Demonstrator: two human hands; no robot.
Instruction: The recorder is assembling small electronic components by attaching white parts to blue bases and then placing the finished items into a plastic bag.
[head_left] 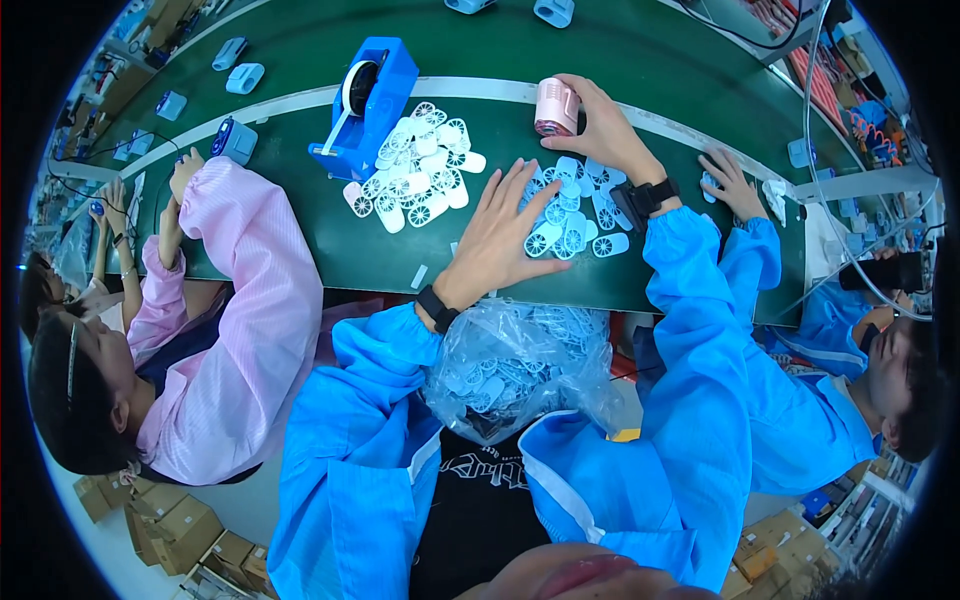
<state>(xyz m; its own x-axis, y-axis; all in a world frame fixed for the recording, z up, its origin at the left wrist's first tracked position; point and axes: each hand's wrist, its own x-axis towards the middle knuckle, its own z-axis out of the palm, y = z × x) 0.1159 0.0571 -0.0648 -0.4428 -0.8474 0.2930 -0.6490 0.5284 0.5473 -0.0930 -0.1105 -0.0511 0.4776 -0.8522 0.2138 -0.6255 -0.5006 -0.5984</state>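
My right hand [608, 130] grips a small pink plastic housing [556, 106] near the white strip along the table, with fingers over its far end and thumb near its lower end. My left hand [500, 235] is open, fingers spread, at the left edge of a pile of light blue plastic covers [575, 232] with round spoked grilles. The fingertips reach the nearest blue covers; whether they press on one I cannot tell. Left of that hand lies a pile of white covers [430, 160] of the same shape.
A blue tape dispenser [372, 110] stands behind the white covers. A plastic bag of blue covers [500, 365] sits against my lap at the table edge. Co-workers sit on both sides, one in a pink sleeve [255, 220]. Blue housings [245, 78] stand on the green table [480, 40].
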